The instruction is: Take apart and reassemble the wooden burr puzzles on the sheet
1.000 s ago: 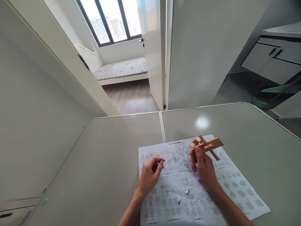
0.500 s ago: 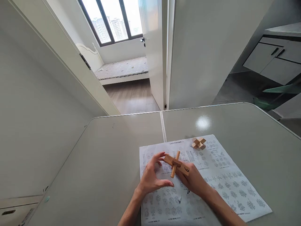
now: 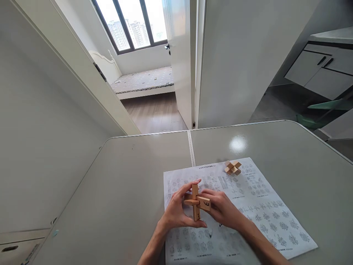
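Observation:
Both my hands hold a wooden cross-shaped puzzle (image 3: pixel 197 202) above a printed instruction sheet (image 3: pixel 256 209). My left hand (image 3: pixel 176 211) grips it from the left, thumb under and fingers over. From the right, my right hand (image 3: pixel 223 209) pinches the horizontal bar, which carries a black mark. A second, smaller assembled wooden puzzle (image 3: pixel 233 167) lies on the sheet's far edge, apart from both hands.
The sheet lies on a grey table (image 3: pixel 124 184) with a seam down its middle. A white wall panel runs along the left. Beyond the table an open door (image 3: pixel 179 62) leads to a room with a window. Cabinets stand at the far right.
My right hand carried the wooden cross from the sheet's far right toward me and to the left. My left hand has closed on it, so both hands grip it.

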A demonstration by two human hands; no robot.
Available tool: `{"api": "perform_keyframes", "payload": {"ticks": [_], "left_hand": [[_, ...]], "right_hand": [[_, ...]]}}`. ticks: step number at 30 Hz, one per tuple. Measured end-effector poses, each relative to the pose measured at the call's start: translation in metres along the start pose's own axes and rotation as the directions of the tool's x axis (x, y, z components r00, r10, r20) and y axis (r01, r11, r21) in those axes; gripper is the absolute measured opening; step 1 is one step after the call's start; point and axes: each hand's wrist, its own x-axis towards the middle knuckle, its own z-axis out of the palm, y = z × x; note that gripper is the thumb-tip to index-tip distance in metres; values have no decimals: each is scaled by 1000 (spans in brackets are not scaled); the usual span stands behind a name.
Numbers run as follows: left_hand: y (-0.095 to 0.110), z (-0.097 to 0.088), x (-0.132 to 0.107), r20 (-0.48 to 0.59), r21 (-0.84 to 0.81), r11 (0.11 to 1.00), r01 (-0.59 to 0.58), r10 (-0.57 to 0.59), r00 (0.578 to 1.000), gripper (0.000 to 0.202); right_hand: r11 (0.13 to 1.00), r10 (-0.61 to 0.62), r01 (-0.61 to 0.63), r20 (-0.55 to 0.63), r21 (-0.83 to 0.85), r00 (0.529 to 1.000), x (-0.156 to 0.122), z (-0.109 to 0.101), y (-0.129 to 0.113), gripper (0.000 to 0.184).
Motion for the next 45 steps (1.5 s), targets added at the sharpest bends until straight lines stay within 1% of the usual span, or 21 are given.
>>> {"api": "perform_keyframes", "payload": {"ticks": [1,2,4,7,9,11,13,17,22,27,32,38,41,45], "left_hand": [[0,0,0,-21,-29,1000,2,-3,1000,104],[0,1,0,-48,-56,998,4,-6,999,100],[-2,2,0,-109,-86,996,7,-17,994,95],[-5,4,0,-178,-56,997,47,-56,982,98],[-6,5,-1,-204,2,995,100,-97,974,101],[-8,5,-1,-226,78,986,146,-125,966,103],[-9,6,-2,-228,151,974,168,-131,965,105],[-13,9,-4,-187,244,956,162,-118,975,109],[-12,11,-4,-175,275,948,160,-114,978,105],[-6,11,-1,-186,304,942,139,-85,979,96],[-7,11,-2,-175,291,948,132,-83,981,99],[-11,6,-3,-120,184,977,110,-89,989,111],[-9,6,-3,-125,181,977,108,-86,988,107],[-5,8,-2,-172,234,967,102,-62,983,102]], "right_hand": [[999,24,-24,-16,21,1000,1,0,-2,18],[998,55,-53,-36,46,998,1,-1,-3,19],[988,120,-112,-77,107,990,2,-2,-3,26],[966,205,-181,-122,185,971,2,-4,1,26],[953,235,-205,-116,222,965,1,-4,3,37],[949,226,-199,-87,243,970,0,-3,5,51],[950,204,-183,-61,252,977,0,-2,7,56],[942,241,-220,-56,253,969,0,0,9,51],[923,294,-272,-44,272,955,1,1,8,51],[914,317,-283,-76,292,945,1,1,4,53],[902,330,-289,-81,322,941,2,0,3,55],[884,326,-288,-46,368,944,2,-5,1,55],[873,333,-285,-56,394,941,2,-6,0,56],[870,353,-289,-94,400,931,1,-3,4,56]]}}
